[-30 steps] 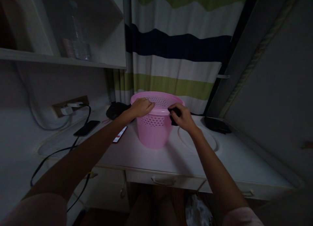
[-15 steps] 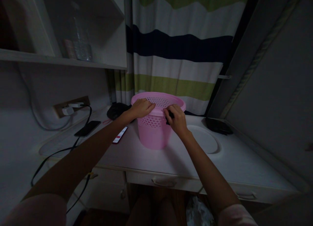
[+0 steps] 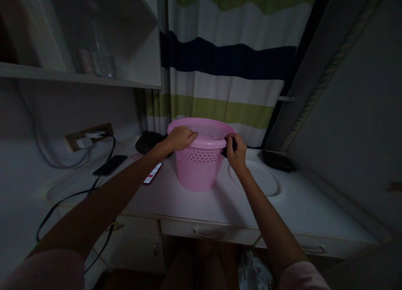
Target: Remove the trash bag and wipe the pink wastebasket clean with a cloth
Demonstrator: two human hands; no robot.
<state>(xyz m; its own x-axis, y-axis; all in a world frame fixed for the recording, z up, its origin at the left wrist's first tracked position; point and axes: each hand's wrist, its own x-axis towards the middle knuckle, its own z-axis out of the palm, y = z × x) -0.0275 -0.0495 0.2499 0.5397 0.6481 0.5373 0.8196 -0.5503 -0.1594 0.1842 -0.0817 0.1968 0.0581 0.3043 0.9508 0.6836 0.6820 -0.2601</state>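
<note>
A pink plastic basket [image 3: 197, 173], with a band of holes below its rim, stands upright on the white desk. My left hand [image 3: 181, 138] is closed over the left front of the rim, thumb toward the inside. At the right side of the rim, my right hand [image 3: 237, 151] pinches a small black thing [image 3: 225, 151] that lies against the basket's edge. Its kind is hard to make out in the dim light, since my fingers cover part of it.
Left of the basket lie a lit phone [image 3: 153, 173], a dark phone [image 3: 110, 165] and a black object [image 3: 147, 142]. Cables run from a wall socket [image 3: 89, 136]. A black pouch [image 3: 278, 161] lies at the right rear. A striped curtain [image 3: 226, 85] hangs behind; a shelf [image 3: 135, 81] overhangs the left.
My right hand has slid to the right along the basket's rim with the black thing. My left hand keeps its place on the rim. The view has shifted slightly.
</note>
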